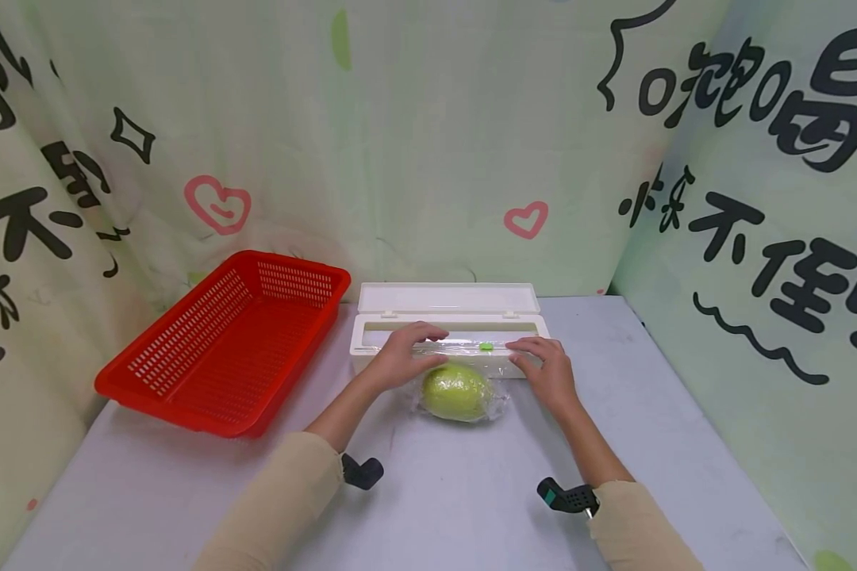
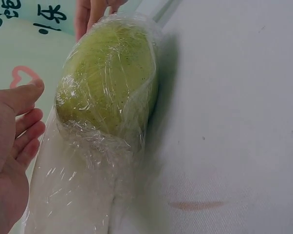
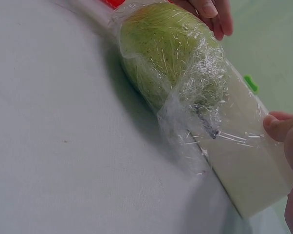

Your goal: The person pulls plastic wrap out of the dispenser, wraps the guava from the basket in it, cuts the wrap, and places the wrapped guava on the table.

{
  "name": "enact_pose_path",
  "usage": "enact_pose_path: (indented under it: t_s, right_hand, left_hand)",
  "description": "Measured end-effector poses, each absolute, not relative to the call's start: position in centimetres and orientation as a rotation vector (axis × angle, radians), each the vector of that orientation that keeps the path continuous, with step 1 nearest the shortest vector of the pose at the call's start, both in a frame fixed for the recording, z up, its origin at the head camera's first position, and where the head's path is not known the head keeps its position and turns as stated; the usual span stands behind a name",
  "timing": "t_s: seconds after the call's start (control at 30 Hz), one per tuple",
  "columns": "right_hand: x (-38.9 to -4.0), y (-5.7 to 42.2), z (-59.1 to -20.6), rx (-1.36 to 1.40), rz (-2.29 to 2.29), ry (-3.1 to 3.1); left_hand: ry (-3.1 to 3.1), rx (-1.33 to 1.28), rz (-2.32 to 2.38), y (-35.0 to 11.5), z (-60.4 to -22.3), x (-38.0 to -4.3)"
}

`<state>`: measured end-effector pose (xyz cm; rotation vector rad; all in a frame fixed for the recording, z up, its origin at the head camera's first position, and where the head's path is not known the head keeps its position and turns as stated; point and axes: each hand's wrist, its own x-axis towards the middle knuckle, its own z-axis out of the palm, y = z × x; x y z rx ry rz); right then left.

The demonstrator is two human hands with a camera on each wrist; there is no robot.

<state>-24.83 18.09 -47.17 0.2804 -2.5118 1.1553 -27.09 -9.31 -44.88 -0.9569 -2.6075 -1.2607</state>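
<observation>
A yellow-green, oval, speckled fruit (image 1: 455, 392) sits on the table, wrapped in clear cling film (image 3: 178, 124). Directly behind it is a white cling film dispenser (image 1: 371, 341) with its lid (image 1: 450, 298) raised and a small green slider (image 1: 486, 346) on its front edge. My left hand (image 1: 402, 357) hovers over the dispenser's left part, thumb and fingers apart, thumb close to the fruit's top. At the dispenser's right side my right hand (image 1: 548, 373) pinches the film between thumb and forefinger by the front edge. Film stretches from the fruit across the dispenser's front.
A red plastic basket (image 1: 257, 412) with slotted sides stands at the left of the white table (image 1: 428, 507). Printed curtains (image 1: 428, 159) hang behind the table and along both sides. Each wrist wears a black camera mount (image 1: 363, 473).
</observation>
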Motion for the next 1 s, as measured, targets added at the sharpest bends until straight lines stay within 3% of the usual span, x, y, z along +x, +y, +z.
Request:
enact_pose_path:
  t_s: [1.0]
  right_hand:
    - [-24.8,18.1,-47.3,0.278,1.167,-2.496]
  left_hand:
    - [-2.663,-0.922,-1.256,-6.2,-45.0,-27.9]
